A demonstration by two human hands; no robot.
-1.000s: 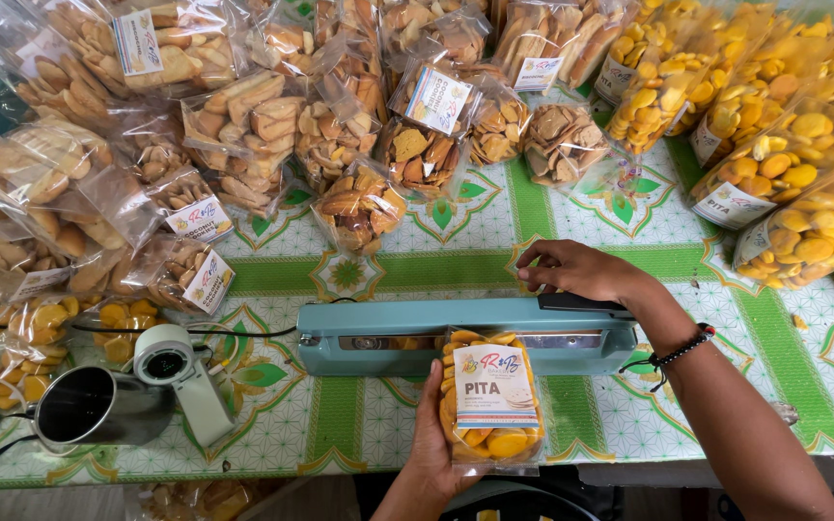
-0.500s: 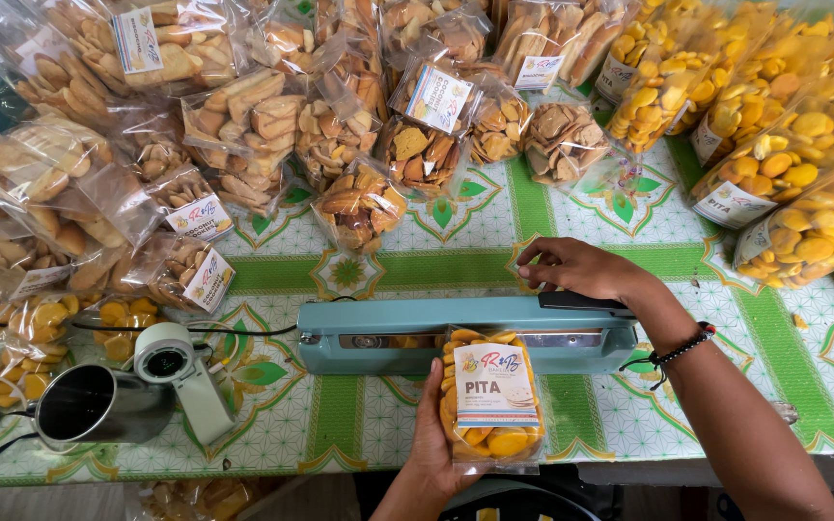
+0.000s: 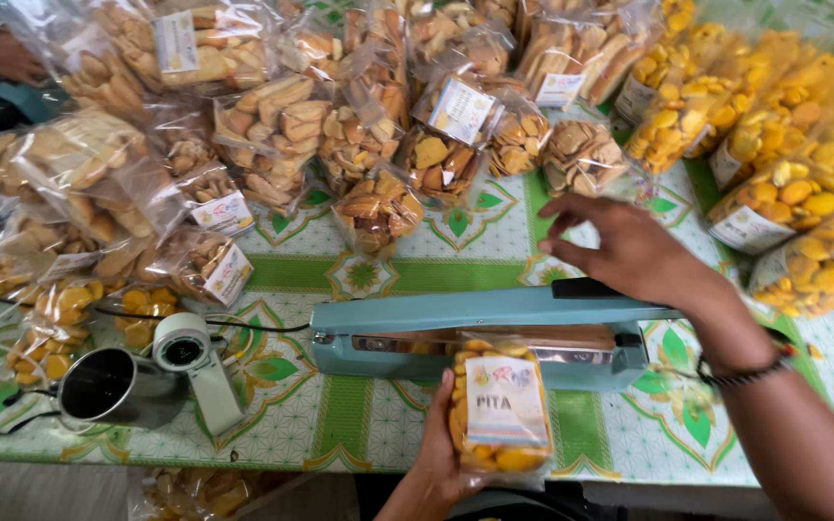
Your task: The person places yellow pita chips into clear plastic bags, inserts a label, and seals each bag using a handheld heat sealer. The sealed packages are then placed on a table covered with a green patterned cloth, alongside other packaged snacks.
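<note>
The left hand [image 3: 441,453] gripped a clear bag of yellow snacks [image 3: 500,410] from its left side, fingers wrapped around the lower half and thumb along the edge. The bag stood with its long axis running from the near edge of the table [image 3: 359,425] toward the far edge. Its open top was tucked between the bar and base of the blue-green heat sealer [image 3: 494,333], which lay lengthwise along the near edge.

The right hand [image 3: 634,251] hovered just above the sealer's lever arm [image 3: 533,307], near the black handle at its right end. Its fingers were spread and loosely open, holding nothing; the palm may have been brushing the arm, but I could not tell for sure. That hand was the nearer one to the lever, and the bag mouth lay directly below and a little to its left.

A metal cup [image 3: 113,386] and a white tape dispenser [image 3: 190,352] sat near the left corner. Sealed snack bags [image 3: 378,207] crowded the far side.
</note>
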